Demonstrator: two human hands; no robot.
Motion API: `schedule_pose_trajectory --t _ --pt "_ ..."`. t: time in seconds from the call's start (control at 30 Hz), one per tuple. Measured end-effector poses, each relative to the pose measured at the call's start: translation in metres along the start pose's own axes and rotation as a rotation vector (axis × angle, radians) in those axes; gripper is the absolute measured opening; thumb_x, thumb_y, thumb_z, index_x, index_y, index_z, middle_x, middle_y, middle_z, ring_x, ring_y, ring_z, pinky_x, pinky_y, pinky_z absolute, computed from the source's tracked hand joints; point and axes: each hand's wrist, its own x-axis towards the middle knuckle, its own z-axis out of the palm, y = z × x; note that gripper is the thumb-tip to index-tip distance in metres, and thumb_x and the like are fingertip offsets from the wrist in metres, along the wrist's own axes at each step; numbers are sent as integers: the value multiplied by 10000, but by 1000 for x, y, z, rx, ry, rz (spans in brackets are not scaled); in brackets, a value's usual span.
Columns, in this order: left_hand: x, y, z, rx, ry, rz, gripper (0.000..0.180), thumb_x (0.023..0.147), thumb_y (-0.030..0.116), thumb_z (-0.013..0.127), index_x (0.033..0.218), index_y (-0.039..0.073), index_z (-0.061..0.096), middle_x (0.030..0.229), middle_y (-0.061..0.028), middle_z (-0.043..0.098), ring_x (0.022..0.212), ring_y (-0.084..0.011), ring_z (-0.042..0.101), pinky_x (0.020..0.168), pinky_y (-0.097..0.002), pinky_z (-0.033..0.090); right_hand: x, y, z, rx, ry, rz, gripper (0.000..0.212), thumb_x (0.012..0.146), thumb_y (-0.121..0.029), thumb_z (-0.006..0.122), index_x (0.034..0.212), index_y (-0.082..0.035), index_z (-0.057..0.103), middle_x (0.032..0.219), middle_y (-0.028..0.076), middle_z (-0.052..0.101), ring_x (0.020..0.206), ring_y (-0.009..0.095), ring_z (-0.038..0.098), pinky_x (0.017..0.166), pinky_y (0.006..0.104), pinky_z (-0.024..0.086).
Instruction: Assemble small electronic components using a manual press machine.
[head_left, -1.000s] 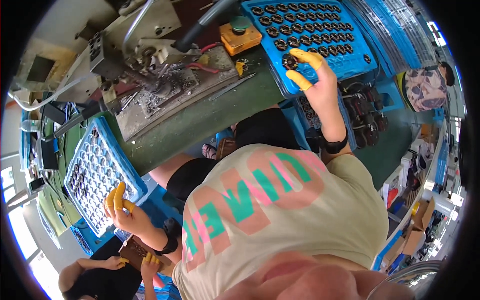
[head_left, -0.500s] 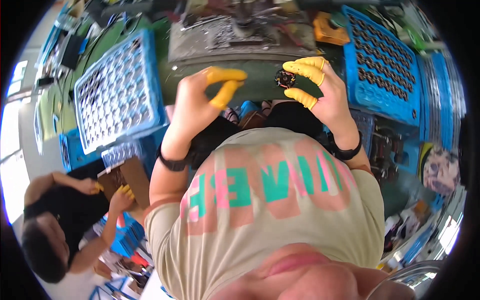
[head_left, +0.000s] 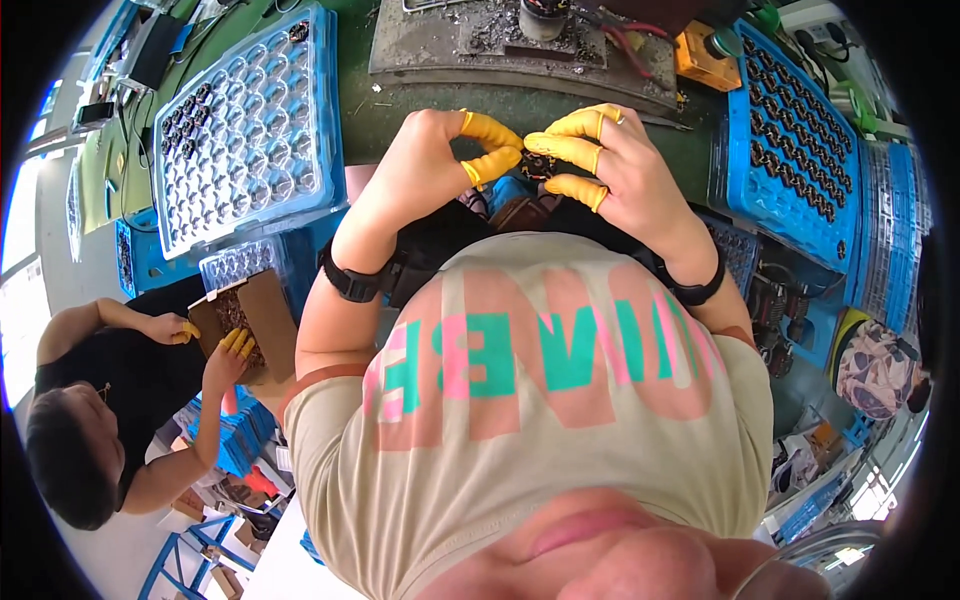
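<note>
Yellow finger cots cover the thumb and fingertips of both my hands. My right hand [head_left: 635, 165] grips a small round black motor part [head_left: 540, 166] between thumb and fingers, over the near edge of the green bench. Glints of copper colour show on the part, which the fingers partly cover. From the left, my left hand [head_left: 420, 165] has its thumb and index fingertips pressed together right against the part's left side. Whether a wire or something else small sits in that pinch cannot be made out.
Left, a clear pocketed tray [head_left: 275, 150] holds several dark parts. Right, a blue tray [head_left: 738, 130] carries rows of them. Ahead stand a debris-strewn metal plate [head_left: 420, 52], red-handled pliers [head_left: 628, 42] and an orange button box [head_left: 703, 62]. A co-worker [head_left: 150, 360] handles a cardboard box [head_left: 268, 325] at lower left.
My left hand has moved right and closed its fingertips at the part. My right hand has brought the part slightly left, and its fingers now cover more of it.
</note>
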Motion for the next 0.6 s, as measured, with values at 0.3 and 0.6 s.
schedule_pose_trajectory --t 0.3,0.6 --pt "6 -8 3 107 -63 127 199 764 55 714 952 -11 714 870 -137 717 774 -198 679 727 -312 517 -12 -3 2 -36 -34 -23 322 789 -199 704 1093 -95 678 1068 39 595 1005 241 555 944 392 391" --pt "-26 -14 -29 -58 190 33 226 927 31 609 1136 -40 659 1011 -100 703 944 -138 644 832 -245 485 -129 24 -99 -515 486 601 419 710 -203 813 1102 -121 688 1072 77 635 992 292 598 851 369 483"
